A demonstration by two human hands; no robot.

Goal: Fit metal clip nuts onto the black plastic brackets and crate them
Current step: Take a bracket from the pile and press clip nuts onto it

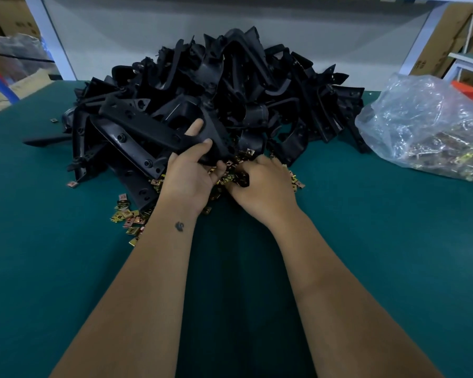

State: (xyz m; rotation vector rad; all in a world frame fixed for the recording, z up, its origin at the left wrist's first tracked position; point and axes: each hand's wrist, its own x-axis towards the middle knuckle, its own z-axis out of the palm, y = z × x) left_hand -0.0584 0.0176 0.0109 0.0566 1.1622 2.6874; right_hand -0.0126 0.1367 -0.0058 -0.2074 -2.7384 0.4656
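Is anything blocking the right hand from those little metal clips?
Nothing visible does. The right hand is already down among the loose clip nuts on the green table, while the left hand grips a black bracket.

Two bare forearms without sleeves rise from the lower frame; a small dark tattoo mark (179, 226) sits on the left wrist.
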